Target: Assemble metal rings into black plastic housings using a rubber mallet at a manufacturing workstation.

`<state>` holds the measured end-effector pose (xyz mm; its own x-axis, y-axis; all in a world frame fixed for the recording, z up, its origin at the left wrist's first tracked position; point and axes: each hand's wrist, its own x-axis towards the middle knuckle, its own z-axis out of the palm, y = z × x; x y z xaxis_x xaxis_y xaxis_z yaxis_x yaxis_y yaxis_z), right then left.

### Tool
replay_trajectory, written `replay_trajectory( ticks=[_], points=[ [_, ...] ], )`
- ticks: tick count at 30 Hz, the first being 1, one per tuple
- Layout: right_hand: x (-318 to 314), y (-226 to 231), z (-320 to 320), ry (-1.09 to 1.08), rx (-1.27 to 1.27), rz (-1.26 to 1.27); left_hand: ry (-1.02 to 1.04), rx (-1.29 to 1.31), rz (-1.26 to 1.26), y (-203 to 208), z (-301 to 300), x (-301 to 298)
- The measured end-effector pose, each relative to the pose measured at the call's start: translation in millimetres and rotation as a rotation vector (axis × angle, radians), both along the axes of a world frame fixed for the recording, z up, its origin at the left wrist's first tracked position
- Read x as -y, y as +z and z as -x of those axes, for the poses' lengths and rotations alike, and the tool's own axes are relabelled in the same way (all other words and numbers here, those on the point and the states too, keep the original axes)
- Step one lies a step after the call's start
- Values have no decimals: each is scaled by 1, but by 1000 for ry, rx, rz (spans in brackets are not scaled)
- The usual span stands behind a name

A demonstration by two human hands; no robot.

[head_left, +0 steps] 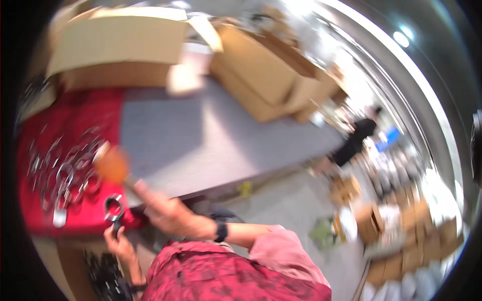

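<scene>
My left hand (119,245) is closed round the black handle of a metal ring tool (114,204), whose ring points up at the red cloth's edge. To its right, my right hand (173,213) grips the handle of a mallet (111,165) with an orange head and a pale end. Motion smears the mallet, and its head is over the cloth, near the ring. Several loose shiny metal rings (65,173) lie spread on the red cloth (75,110) beyond my left hand.
A grey tabletop (160,130) adjoins the cloth. Cardboard boxes (120,45) stand along its far side, including a large open box (256,70). Black parts (108,276) lie below the table at lower left. A person in dark clothes (356,140) is far right, near stacked cartons (416,236).
</scene>
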<state>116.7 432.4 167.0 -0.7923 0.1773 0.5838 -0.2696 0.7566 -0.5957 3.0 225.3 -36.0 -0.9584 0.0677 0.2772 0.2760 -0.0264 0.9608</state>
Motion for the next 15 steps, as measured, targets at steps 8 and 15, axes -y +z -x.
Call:
replay_trajectory(
  ticks=[8, 15],
  points=[
    [-20, 28, -8, 66, 4, 111, -158, 26, -42, -25, 13, -16],
    [6, 15, 17, 305, 387, -91, -184, -21, -26, -27, 17, -11]
  ],
)
